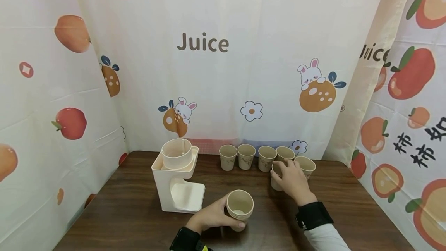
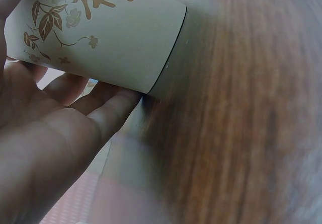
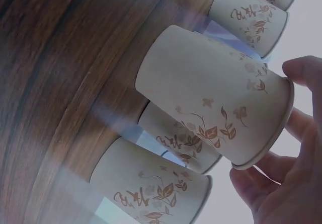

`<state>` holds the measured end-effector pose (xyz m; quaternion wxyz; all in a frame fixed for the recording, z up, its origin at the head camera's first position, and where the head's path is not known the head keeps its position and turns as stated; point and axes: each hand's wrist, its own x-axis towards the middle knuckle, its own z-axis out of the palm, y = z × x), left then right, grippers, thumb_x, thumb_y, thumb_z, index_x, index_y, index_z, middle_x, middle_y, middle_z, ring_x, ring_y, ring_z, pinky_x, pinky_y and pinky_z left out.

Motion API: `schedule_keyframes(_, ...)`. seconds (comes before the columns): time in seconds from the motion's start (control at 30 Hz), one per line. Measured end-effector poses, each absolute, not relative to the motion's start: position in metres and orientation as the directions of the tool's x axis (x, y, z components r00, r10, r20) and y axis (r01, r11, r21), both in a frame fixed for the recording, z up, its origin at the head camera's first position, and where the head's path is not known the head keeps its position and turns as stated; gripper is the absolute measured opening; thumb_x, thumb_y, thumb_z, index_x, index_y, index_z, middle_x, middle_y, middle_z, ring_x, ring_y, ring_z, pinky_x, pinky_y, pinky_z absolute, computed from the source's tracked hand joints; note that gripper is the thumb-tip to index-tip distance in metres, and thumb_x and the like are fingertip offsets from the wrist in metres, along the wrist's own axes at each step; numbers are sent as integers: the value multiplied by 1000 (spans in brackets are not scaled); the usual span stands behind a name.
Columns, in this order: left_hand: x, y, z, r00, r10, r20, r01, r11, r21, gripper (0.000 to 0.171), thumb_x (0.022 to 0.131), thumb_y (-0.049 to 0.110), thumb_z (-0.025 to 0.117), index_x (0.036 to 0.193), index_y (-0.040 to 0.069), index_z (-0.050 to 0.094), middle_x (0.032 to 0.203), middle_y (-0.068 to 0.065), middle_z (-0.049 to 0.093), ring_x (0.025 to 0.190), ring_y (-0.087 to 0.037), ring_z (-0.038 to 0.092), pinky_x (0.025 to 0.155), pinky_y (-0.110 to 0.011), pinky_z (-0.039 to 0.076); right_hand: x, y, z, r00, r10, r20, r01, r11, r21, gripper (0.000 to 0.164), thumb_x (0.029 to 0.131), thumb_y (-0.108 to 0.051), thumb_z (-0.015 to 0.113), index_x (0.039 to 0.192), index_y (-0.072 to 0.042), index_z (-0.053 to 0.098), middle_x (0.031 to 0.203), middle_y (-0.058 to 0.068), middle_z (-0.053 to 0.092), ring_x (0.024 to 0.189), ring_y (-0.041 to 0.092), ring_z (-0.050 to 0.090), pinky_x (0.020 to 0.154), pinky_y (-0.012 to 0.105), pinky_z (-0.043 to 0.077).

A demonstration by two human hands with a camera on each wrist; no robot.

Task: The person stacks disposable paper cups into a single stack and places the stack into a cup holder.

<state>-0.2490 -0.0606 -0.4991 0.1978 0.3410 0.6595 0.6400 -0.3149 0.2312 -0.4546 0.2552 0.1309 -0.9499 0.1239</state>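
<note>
In the head view my left hand point(image 1: 215, 217) grips a small stack of beige paper cups point(image 1: 240, 206) near the front of the table, thumb on the near side. The left wrist view shows brown leaf print on the lower paper cup point(image 2: 100, 38), with fingers point(image 2: 108, 105) along its side. Farther back on the right, my right hand point(image 1: 294, 181) pinches one paper cup point(image 1: 276, 184) by its rim. Thumb and fingers lie around the rim of that cup point(image 3: 216, 95) in the right wrist view. Whether either base touches the table cannot be told.
Several more paper cups point(image 1: 246, 157) stand upright in a row at the back, close around my right hand. A cream-coloured machine point(image 1: 163, 189) with a round top container point(image 1: 177, 154) stands left on the brown wooden table point(image 1: 132, 204). Printed curtains point(image 1: 271, 49) hang behind and beside it.
</note>
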Motion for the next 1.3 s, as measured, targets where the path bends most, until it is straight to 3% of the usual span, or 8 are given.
schedule_keyframes(0.37,-251,-60,-500,-696,698,170,204,-35,978,73,74,12,79,134,25,41,125,-11,55,115,-31,47,100,-45,36,-302,224,-440,-876,-245,416,-339,926,-168,38,82,-40,67,112,-17,64,107,21,60,99,40,49,76,57,47)
schedule_keyframes(0.73,-250,-61,-499,-693,703,158,190,-33,981,73,74,14,78,135,27,40,127,-13,53,116,-32,46,99,-44,36,-282,213,-420,-917,-307,254,-362,908,-209,43,79,-40,71,116,-20,63,105,15,56,95,35,49,74,50,48)
schedule_keyframes(1.3,-250,-61,-497,-689,710,147,177,-32,984,73,75,13,78,136,24,39,128,-17,52,116,-32,46,100,-42,36,-275,210,-414,-939,-298,171,-333,913,-234,47,75,-46,73,116,-26,61,103,12,54,97,36,53,68,48,50)
